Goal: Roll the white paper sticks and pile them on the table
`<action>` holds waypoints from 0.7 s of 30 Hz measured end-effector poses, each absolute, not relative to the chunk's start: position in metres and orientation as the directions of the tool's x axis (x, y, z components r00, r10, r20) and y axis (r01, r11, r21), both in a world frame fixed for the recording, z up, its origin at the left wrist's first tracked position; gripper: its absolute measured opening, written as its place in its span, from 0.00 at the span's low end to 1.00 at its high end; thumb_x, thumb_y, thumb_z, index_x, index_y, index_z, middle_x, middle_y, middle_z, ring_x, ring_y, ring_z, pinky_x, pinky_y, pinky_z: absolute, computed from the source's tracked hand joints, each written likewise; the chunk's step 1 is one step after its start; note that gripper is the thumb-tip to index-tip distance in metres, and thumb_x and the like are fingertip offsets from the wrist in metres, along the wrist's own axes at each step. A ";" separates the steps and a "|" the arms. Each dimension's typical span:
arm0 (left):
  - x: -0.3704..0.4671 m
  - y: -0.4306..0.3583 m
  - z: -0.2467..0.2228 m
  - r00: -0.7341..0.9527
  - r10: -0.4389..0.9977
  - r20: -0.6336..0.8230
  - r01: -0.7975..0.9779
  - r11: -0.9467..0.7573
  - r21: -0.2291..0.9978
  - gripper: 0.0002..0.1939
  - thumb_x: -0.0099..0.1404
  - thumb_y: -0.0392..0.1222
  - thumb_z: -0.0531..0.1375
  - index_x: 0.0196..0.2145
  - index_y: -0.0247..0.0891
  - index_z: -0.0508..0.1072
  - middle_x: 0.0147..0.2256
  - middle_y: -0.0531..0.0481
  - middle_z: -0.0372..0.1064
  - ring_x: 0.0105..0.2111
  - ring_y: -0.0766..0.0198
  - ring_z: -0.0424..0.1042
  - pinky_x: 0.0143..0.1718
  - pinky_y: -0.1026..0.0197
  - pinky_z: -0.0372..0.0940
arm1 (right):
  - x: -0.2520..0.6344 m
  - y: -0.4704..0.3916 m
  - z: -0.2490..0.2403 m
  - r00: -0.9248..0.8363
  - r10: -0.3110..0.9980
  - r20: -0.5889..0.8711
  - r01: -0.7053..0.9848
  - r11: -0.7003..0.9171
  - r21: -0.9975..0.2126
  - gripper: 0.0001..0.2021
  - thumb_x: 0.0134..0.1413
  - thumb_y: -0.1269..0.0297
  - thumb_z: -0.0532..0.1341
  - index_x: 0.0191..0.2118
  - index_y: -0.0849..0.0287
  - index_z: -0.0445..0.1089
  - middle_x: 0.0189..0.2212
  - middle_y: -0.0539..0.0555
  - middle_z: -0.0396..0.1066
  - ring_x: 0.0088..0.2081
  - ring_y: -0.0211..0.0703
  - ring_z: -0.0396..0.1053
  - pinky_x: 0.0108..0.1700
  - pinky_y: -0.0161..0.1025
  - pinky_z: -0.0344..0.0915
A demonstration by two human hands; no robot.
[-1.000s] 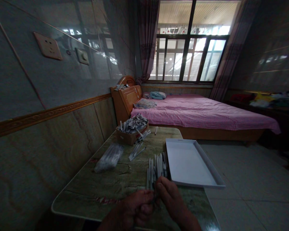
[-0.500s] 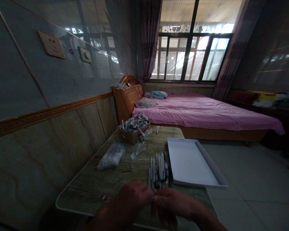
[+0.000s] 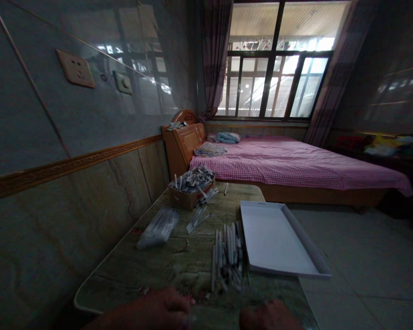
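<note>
My left hand (image 3: 167, 306) is low at the table's near edge, its fingers curled together; something faint and clear may be at its fingertips, too dim to name. To the right, my right hand (image 3: 266, 315) is cut off by the bottom of the picture. Its knuckles are bent, and whatever is in its fingers is hidden. Between and beyond both hands lies a bunch of white pens (image 3: 229, 252), side by side on the table. Neither hand touches this bunch.
A wood-patterned table (image 3: 124, 275) carries a shallow white tray (image 3: 278, 238) at right, a clear plastic bag (image 3: 158, 227) at left, and a cardboard box (image 3: 186, 199) heaped with pens. Some loose pens (image 3: 198, 220) lie near the box. Behind stands a bed (image 3: 278, 160); a tiled wall borders the left.
My hands were together at the near end of the pen bunch; now they are apart and lower, the left moved left and the right moved right. The view has tilted slightly.
</note>
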State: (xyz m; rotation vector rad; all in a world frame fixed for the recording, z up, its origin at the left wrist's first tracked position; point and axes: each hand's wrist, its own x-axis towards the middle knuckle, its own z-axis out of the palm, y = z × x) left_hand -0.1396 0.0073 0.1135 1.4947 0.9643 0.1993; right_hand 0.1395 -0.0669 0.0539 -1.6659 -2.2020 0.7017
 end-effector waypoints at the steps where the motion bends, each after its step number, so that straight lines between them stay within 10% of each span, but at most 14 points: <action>1: -0.142 0.013 0.111 0.617 0.639 -0.459 0.441 0.203 0.875 0.13 0.57 0.54 0.65 0.25 0.43 0.80 0.17 0.56 0.64 0.16 0.69 0.55 0.17 0.67 0.47 | 0.143 -0.065 0.063 -0.259 0.964 -0.065 0.844 0.193 -0.501 0.09 0.51 0.62 0.60 0.22 0.50 0.72 0.16 0.48 0.71 0.16 0.39 0.63 0.23 0.35 0.47; 9: -0.078 0.046 0.044 0.250 0.870 -0.424 0.009 0.436 0.900 0.26 0.52 0.38 0.64 0.50 0.41 0.73 0.33 0.50 0.75 0.18 0.69 0.66 0.17 0.68 0.57 | 0.120 -0.016 0.072 -0.041 0.991 0.125 0.914 0.087 -0.395 0.07 0.58 0.66 0.60 0.31 0.53 0.75 0.35 0.51 0.72 0.37 0.40 0.71 0.34 0.33 0.56; 13: -0.056 0.056 0.017 0.044 0.945 -0.325 -0.243 0.325 0.914 0.22 0.46 0.29 0.65 0.42 0.38 0.76 0.42 0.43 0.76 0.34 0.61 0.77 0.36 0.62 0.71 | 0.109 -0.001 0.057 0.083 0.989 0.123 0.907 -0.023 -0.420 0.07 0.60 0.64 0.61 0.33 0.54 0.75 0.35 0.51 0.71 0.37 0.40 0.71 0.35 0.33 0.57; 21: -0.055 0.040 -0.006 -0.057 0.986 -0.160 -0.278 0.138 0.951 0.21 0.51 0.38 0.67 0.46 0.40 0.76 0.58 0.39 0.69 0.62 0.48 0.63 0.61 0.52 0.59 | 0.095 0.007 0.043 0.133 0.988 0.081 0.885 -0.081 -0.459 0.07 0.62 0.63 0.60 0.40 0.53 0.76 0.39 0.53 0.76 0.42 0.45 0.74 0.39 0.35 0.61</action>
